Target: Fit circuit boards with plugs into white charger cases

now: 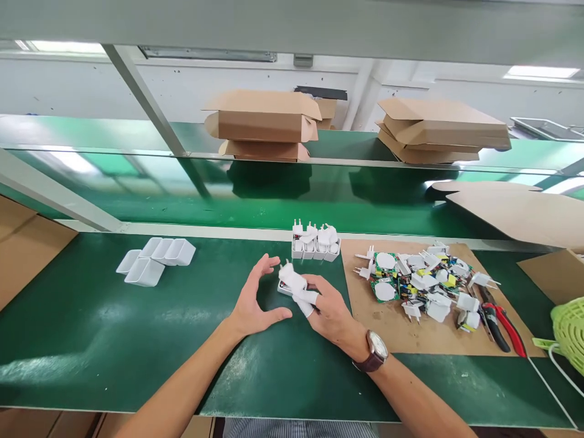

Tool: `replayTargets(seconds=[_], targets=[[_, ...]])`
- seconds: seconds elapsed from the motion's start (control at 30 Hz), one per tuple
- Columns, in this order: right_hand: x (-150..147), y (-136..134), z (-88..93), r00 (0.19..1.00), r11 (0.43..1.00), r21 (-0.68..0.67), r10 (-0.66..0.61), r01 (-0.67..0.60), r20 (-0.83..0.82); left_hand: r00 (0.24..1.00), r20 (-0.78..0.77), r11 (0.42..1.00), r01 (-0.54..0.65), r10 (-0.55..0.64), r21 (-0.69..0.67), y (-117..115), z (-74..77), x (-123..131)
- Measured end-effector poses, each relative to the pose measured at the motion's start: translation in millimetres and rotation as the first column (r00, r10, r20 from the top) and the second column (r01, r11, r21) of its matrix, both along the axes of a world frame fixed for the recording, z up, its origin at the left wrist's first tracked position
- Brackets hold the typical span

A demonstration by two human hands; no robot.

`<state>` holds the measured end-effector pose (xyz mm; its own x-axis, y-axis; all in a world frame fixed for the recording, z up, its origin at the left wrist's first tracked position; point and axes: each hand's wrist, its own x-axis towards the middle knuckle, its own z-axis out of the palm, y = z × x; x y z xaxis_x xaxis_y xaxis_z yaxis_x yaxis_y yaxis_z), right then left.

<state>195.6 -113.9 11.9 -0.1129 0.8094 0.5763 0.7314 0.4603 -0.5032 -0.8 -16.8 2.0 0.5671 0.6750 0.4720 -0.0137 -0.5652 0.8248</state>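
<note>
My right hand (332, 310), with white covers on some fingertips, is closed on a white plug charger (292, 278) with its pins pointing up. The charger's lower end is low over the green table or touching it; I cannot tell which. Just left of it is my left hand (253, 304), thumb and fingers spread, holding nothing. Beyond both hands stands a row of white housings (316, 248) with plug parts and boards inside. Over to the left sit several hollow white housings (146, 272) grouped together.
A brown cardboard sheet (374, 337) on the right bears a heap of circuit boards with plugs (424, 280) and red-black pliers (508, 328). A green basket (568, 331) stands at the right edge. Cardboard boxes (269, 125) lie on the ledge behind a metal rail.
</note>
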Motion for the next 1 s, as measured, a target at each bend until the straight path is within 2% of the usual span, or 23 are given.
replayTargets(seconds=[0.1,0.23,0.37,0.53,0.6,0.7,0.77,0.93,1.0], targets=[[0.1,1.3,-0.9,0.998,0.998,-0.051,0.035,-0.033,0.042,1.0,-0.021,1.0,0.007,-0.007,0.019,0.2,3.3,1.6],[-0.4,3.8,-4.4,0.998,1.0,0.008,0.024,-0.024,0.051,0.997,-0.081,0.998,0.019,-0.015,0.053,0.6,4.3,3.5],[0.5,1.3,-3.1,0.999,0.999,0.035,0.014,-0.015,0.039,0.997,-0.074,0.995,0.008,0.0,0.097,2.2,5.9,0.6],[-0.3,-3.1,-3.6,0.997,0.999,-0.02,0.043,-0.042,0.06,0.998,-0.062,0.943,0.038,-0.019,0.329,0.1,14.7,2.3],[-2.4,-3.9,-3.6,0.997,0.999,-0.043,0.031,-0.028,0.073,0.997,-0.077,0.93,0.009,0.021,0.368,-2.1,17.2,4.3],[-5.3,-4.7,-0.5,0.998,0.996,-0.085,-0.001,0.006,0.058,0.992,-0.057,0.946,-0.092,0.115,0.311,-4.4,17.4,4.5],[-5.4,-4.9,2.3,0.998,0.995,-0.104,0.007,-0.001,0.056,0.99,-0.049,0.962,-0.119,0.135,0.246,-4.5,15.9,2.7],[-0.3,-3.8,4.5,0.998,0.991,-0.13,0.033,-0.038,-0.046,0.992,-0.077,0.991,-0.088,0.096,0.1,-0.7,12.2,-1.8],[0.9,-3.2,4.0,1.0,0.986,-0.166,0.02,-0.023,-0.017,0.993,-0.094,0.995,-0.072,0.078,0.072,0.4,11.1,-2.5]])
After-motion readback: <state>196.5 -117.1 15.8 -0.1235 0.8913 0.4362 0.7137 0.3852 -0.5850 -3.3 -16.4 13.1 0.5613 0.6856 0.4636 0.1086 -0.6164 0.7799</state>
